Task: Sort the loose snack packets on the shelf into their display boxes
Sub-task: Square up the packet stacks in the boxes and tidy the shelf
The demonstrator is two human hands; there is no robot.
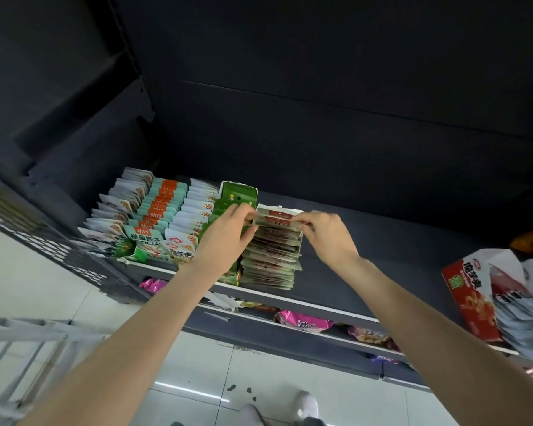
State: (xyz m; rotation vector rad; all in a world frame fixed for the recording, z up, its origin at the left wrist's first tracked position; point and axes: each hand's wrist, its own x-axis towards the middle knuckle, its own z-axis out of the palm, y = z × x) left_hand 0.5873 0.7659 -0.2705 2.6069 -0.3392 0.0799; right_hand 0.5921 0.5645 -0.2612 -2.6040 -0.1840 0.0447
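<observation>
Crowding the left end of the dark shelf [366, 241] are tight rows of glossy packets standing on edge: white ones [117, 207], a teal-and-orange row [159, 207], another white row [197, 207], then a green display box [239, 192] with its flap standing upright at the back. Just right of that sits the row of red-and-grey packets [273, 253], flat foil-like sachets leaning one on another in a white carton whose torn rim shows at the back.

Both hands meet at the rear of this row. The left hand [228, 232] reaches across in front of the green box, hiding most of it, and its fingertips pinch the left edge of the back packets. The right hand [326, 232] pinches the right edge of the same packets, fingers curled, thumb underneath.

To the right the shelf runs bare and matte for a long stretch, leaving open room up to a red snack carton [471, 299] standing tilted at the far right edge, with a slumped heap of pale loose packets [517, 302] beside and behind it. The shelf's front lip is a thin pale strip. Below it, on a lower shelf, lie pink crinkled bags [302, 322]. Glossy white floor tiles [197, 364] shine underneath, and a grey metal frame [19, 345] stands at the lower left.
</observation>
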